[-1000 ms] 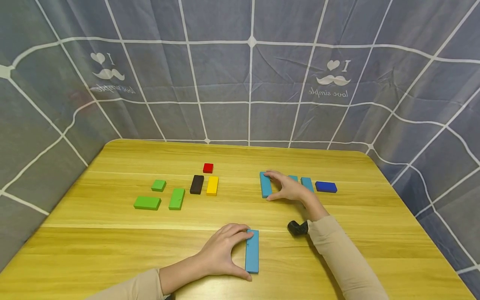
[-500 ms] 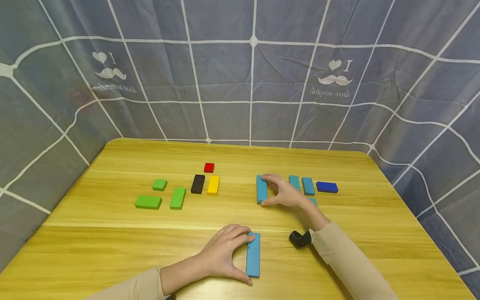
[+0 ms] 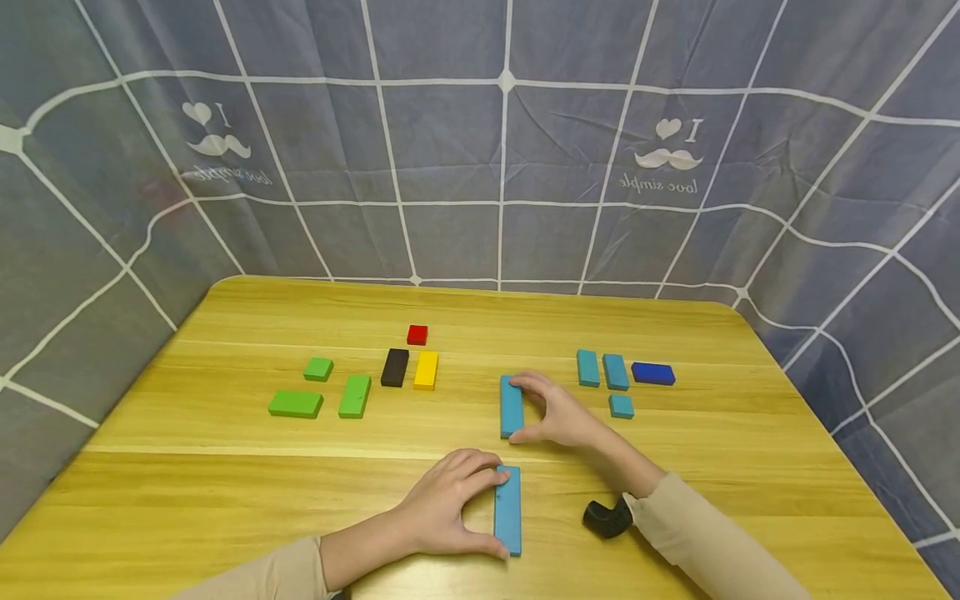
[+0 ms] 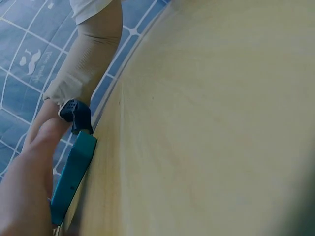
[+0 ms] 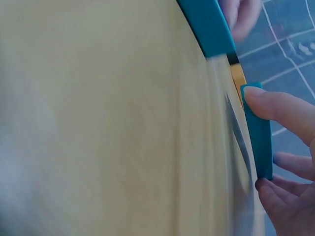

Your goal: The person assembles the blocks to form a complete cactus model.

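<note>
A long light-blue block (image 3: pixel 507 512) lies near the front middle of the table. My left hand (image 3: pixel 446 508) spans it from the left, fingertips at the far end and thumb at the near end. Beyond it, my right hand (image 3: pixel 558 412) grips a second light-blue block (image 3: pixel 511 408) by its two ends. In the right wrist view that block (image 5: pixel 259 137) is pinched between thumb and fingers, with a dark shadow on the tabletop beside it. The left wrist view shows the left hand's block (image 4: pixel 74 177) at the table surface, its fingers partly out of frame.
Two light-blue blocks (image 3: pixel 588 368), a small light-blue square (image 3: pixel 621 407) and a dark-blue block (image 3: pixel 653 373) lie at right. At left are green blocks (image 3: pixel 296 404), a black block (image 3: pixel 394 367), a yellow block (image 3: pixel 426 370) and a red square (image 3: pixel 417 335). A gridded curtain (image 3: pixel 450 158) surrounds the table.
My right hand has brought its light-blue block nearer and slightly left, toward the left hand's block, uncovering the light-blue pieces at right. The left hand has barely moved.
</note>
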Demonstrator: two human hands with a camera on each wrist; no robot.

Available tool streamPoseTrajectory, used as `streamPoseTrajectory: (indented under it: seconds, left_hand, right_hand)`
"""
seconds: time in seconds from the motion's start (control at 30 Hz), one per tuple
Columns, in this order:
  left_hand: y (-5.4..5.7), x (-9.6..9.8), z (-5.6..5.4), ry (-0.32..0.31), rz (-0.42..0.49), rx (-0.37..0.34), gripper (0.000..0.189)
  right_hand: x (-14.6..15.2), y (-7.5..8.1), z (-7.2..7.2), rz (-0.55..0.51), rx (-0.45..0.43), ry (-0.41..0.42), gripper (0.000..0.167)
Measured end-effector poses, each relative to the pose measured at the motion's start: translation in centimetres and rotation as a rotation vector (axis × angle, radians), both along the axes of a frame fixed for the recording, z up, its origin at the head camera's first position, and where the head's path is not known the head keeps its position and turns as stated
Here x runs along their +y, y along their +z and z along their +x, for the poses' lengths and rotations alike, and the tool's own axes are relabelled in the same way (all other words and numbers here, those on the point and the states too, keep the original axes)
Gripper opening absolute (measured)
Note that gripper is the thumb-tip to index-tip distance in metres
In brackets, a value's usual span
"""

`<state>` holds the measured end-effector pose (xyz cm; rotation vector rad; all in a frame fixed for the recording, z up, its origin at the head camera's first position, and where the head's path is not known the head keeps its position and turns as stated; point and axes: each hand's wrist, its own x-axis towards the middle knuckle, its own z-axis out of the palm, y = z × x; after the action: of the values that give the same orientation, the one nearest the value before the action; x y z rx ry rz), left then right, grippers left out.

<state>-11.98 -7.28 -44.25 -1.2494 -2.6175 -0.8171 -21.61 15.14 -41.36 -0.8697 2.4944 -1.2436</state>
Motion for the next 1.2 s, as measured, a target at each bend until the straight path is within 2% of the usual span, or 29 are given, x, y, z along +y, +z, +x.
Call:
streamPoseTrajectory:
  seconds: [0.1,0.2,0.3,0.4,0.53,0.8,1.0,1.2]
  left_hand:
    - [0.0,0.1,0.0,0.021,0.033,-0.033,0.050]
    - [-0.1,0.3,-0.2,0.033,0.077,-0.006,0.033]
    - [-0.2,0.5,-0.3,0.039,0.116,0.021,0.025]
    - [-0.2,0.6,-0.5,0.049,0.139,0.012,0.022]
    - [0.0,0.7,-0.6,0.060,0.159,-0.036,0.020]
    - [0.1,1.0,-0.9,0.091,0.223,-0.144,0.015]
    - [0.2,1.2,-1.2,0.128,0.251,-0.199,0.032]
    - [0.3,1.2,-1.3,0.183,0.195,-0.192,0.046]
  right_hand:
    - [-0.2,-0.1,0.5,-0.007,-0.001,0.000,0.077]
    - [-0.4,-0.2,0.9,0.006,0.017,-0.010,0.077]
    - [-0.4,-0.4,1.3,0.029,0.033,-0.015,0.077]
    - [-0.5,-0.5,1.6,0.059,0.051,-0.019,0.076]
    - [-0.4,-0.6,1.8,0.056,0.029,-0.014,0.076]
    - [-0.2,-0.9,1.5,-0.039,0.002,-0.002,0.047]
    - [-0.3,-1.0,1.5,-0.048,0.004,-0.020,0.044]
    - [-0.4,-1.0,1.6,-0.064,-0.015,-0.028,0.044]
